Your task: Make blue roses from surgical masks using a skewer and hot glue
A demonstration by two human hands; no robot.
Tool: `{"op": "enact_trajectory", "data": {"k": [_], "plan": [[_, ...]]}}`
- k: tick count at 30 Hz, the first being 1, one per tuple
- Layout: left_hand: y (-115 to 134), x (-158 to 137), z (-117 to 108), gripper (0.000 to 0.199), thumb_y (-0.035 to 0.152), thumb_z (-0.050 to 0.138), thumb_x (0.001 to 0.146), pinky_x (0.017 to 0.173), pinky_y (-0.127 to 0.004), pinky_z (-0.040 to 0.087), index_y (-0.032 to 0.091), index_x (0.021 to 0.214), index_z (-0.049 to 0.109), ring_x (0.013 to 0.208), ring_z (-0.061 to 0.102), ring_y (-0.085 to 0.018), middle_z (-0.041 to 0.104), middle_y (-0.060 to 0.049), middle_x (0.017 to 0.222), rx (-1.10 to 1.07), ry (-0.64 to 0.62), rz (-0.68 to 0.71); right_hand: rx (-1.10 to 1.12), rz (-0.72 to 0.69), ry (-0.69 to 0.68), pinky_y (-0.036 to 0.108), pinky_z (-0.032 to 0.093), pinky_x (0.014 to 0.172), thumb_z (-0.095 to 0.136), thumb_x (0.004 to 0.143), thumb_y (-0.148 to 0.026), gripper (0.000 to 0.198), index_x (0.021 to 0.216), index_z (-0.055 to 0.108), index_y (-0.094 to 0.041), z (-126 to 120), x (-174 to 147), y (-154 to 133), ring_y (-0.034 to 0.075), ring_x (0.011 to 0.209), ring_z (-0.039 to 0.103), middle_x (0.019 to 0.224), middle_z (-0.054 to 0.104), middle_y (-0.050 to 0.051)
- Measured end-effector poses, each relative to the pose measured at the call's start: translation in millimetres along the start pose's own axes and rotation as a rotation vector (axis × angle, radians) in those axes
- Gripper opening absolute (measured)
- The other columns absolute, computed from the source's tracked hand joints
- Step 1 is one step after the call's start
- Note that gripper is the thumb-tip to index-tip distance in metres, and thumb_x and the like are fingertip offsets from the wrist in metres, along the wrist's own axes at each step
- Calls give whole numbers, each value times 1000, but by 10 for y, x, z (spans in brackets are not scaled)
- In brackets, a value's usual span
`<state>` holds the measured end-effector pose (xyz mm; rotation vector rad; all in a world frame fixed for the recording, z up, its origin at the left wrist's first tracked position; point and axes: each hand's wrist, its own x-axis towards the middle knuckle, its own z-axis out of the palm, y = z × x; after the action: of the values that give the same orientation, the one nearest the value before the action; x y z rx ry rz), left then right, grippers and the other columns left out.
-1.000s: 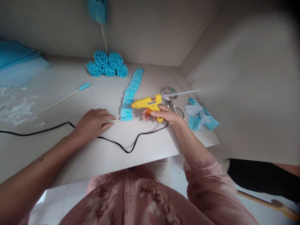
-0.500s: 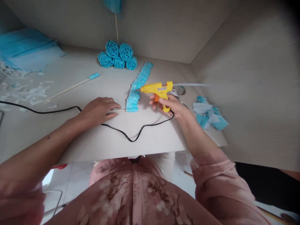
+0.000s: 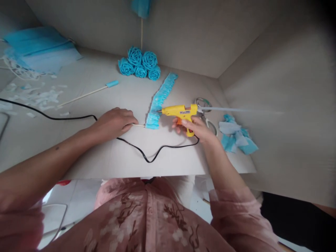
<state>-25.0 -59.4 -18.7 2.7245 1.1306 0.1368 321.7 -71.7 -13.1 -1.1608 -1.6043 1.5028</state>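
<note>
My right hand [image 3: 195, 127] is closed around the grip of a yellow hot glue gun [image 3: 180, 110], its fingers near the orange trigger. A long clear glue stick [image 3: 220, 109] sticks out of the back of the gun. The nozzle points left, at the lower part of a ruffled light-blue strip [image 3: 163, 91] lying on the table. My left hand [image 3: 115, 121] pinches a thin wooden stick [image 3: 139, 125], whose far end meets the strip's lower end.
Behind the strip is a stack of several blue rolled rosettes [image 3: 141, 62]. A blue-tipped stick [image 3: 86, 96] lies left, near white scraps [image 3: 39, 98] and blue face masks [image 3: 39, 45]. Scissors [image 3: 211, 126] and fabric scraps [image 3: 237, 134] are on the right. A black cord [image 3: 149, 161] crosses the front.
The glue gun's nozzle has moved down along the strip towards its lower end. My left fingers have closed more on the stick. The whole view has shifted slightly.
</note>
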Motion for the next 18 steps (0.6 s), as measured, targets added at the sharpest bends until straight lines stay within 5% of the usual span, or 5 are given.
{"op": "enact_trajectory", "data": {"k": [10, 18], "plan": [[-49, -17, 23, 35, 24, 42, 106, 88, -33, 43, 24, 110, 76, 97, 66, -22, 74, -6, 104, -56, 40, 65, -100, 50, -98, 30, 56, 73, 79, 79, -70, 53, 96, 78, -20, -68, -56, -104, 17, 74, 67, 91, 77, 6], [-115, -12, 73, 41, 29, 38, 109, 84, -32, 42, 24, 107, 79, 92, 65, -20, 73, -7, 97, -83, 119, 145, -139, 54, -177, 28, 52, 69, 75, 84, -69, 53, 97, 75, -17, -85, -69, -61, 16, 75, 66, 93, 76, 8]]}}
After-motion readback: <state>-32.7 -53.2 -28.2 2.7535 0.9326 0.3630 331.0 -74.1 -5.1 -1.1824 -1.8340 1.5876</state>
